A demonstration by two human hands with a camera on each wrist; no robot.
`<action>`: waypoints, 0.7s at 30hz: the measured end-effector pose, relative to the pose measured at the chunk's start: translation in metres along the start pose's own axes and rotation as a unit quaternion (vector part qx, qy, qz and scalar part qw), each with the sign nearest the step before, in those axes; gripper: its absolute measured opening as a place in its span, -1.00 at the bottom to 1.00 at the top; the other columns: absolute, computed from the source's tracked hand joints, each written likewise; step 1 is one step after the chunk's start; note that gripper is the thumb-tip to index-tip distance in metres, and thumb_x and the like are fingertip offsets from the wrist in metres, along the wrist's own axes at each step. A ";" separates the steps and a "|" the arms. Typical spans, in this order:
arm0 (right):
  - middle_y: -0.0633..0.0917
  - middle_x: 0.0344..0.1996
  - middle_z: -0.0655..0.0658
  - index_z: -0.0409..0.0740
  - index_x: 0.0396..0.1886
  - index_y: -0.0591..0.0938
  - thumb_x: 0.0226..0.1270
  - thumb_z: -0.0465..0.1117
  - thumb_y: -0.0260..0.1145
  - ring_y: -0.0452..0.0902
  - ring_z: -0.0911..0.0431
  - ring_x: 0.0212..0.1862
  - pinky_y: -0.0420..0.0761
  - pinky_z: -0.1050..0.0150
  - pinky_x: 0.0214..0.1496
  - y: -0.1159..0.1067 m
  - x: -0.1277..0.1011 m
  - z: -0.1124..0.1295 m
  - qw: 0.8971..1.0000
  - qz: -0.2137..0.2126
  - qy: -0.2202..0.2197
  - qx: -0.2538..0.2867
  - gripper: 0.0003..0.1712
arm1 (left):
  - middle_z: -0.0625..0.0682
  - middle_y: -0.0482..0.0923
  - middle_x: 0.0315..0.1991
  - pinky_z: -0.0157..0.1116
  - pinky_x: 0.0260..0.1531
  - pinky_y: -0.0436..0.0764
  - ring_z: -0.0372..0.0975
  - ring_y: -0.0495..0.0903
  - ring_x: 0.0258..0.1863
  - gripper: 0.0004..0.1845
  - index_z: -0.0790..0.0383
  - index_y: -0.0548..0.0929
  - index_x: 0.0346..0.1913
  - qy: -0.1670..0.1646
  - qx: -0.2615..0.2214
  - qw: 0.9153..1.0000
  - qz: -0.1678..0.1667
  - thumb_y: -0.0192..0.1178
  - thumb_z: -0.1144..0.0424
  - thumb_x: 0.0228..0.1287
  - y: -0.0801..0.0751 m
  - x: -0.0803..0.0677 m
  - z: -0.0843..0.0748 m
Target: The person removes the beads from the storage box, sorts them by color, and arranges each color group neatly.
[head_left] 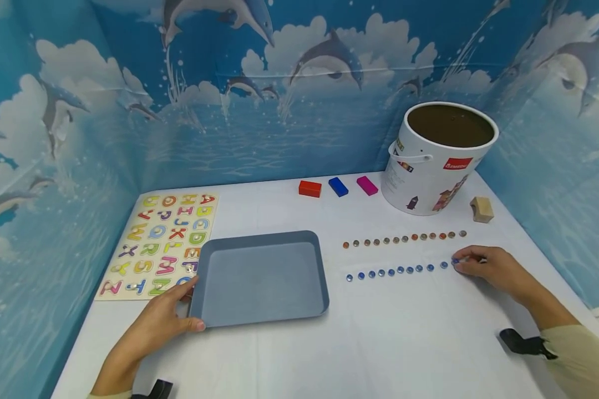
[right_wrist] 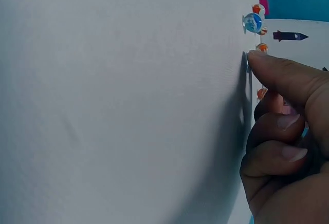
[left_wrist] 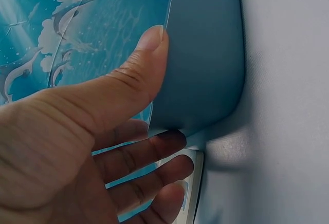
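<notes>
On the white bench (head_left: 379, 343), the left hand (head_left: 155, 327) grips the near left corner of one shallow grey-blue plastic tray (head_left: 262, 277), thumb on its rim. Right of the tray run two rows of glass beads: about thirteen orange-brown ones (head_left: 404, 239) behind, about eleven blue ones (head_left: 399, 270) in front. The right hand (head_left: 494, 269) pinches at the blue row's right end; whether it holds a bead I cannot tell. Beyond the tray lie three blocks: red (head_left: 310, 188), blue (head_left: 338, 187), magenta (head_left: 367, 185).
</notes>
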State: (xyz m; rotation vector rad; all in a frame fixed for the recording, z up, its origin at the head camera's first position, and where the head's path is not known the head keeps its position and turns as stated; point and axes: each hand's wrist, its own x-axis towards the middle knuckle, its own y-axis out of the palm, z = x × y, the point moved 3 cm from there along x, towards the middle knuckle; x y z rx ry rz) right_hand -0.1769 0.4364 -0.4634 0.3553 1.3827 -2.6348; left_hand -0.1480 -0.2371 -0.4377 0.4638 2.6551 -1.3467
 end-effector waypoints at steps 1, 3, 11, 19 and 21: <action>0.49 -0.26 -0.11 -0.21 0.16 0.66 0.44 0.11 0.35 0.35 0.03 -0.10 0.37 0.24 -0.20 0.001 0.001 0.000 1.000 0.001 -0.003 0.000 -0.46 | 0.28 0.57 0.24 0.14 0.17 0.52 0.04 0.58 0.15 0.13 0.33 0.32 0.51 -0.002 0.000 1.000 0.001 0.64 -0.02 -0.11 0.000 0.000 0.000; 0.49 -0.27 -0.11 -0.22 0.16 0.65 0.45 0.08 0.34 0.35 0.04 -0.12 0.36 0.26 -0.22 0.003 0.001 0.000 1.000 0.002 -0.006 -0.001 -0.48 | 0.28 0.57 0.24 0.14 0.16 0.52 0.04 0.58 0.15 0.13 0.33 0.32 0.52 -0.006 -0.002 1.000 0.002 0.64 -0.02 -0.12 0.000 0.000 0.000; 0.52 -0.28 -0.08 -0.24 0.19 0.62 0.46 0.01 0.35 0.39 0.12 -0.20 0.40 0.33 -0.28 0.006 0.003 0.004 1.000 0.007 -0.024 0.003 -0.50 | 0.26 0.59 0.20 0.13 0.14 0.53 0.03 0.59 0.13 0.14 0.32 0.31 0.52 -0.013 0.001 1.000 0.004 0.64 -0.04 -0.12 -0.002 -0.003 0.002; 0.53 -0.24 -0.12 -0.26 0.30 0.52 0.47 0.07 0.33 0.40 0.05 -0.16 0.41 0.28 -0.30 -0.005 -0.001 -0.001 1.000 0.003 -0.002 -0.011 -0.39 | 0.27 0.59 0.22 0.13 0.13 0.55 0.03 0.60 0.13 0.15 0.31 0.32 0.52 -0.005 0.006 1.000 0.005 0.63 -0.08 -0.13 -0.001 0.000 0.002; 0.55 -0.18 -0.17 -0.26 0.37 0.46 0.50 0.05 0.29 0.42 0.00 -0.13 0.44 0.29 -0.31 -0.013 -0.005 -0.001 1.000 -0.006 -0.005 -0.012 -0.36 | 0.22 0.62 0.15 0.08 0.09 0.58 -0.02 0.61 0.08 0.13 0.31 0.33 0.51 0.001 0.015 1.000 0.010 0.62 -0.08 -0.11 -0.002 0.002 0.001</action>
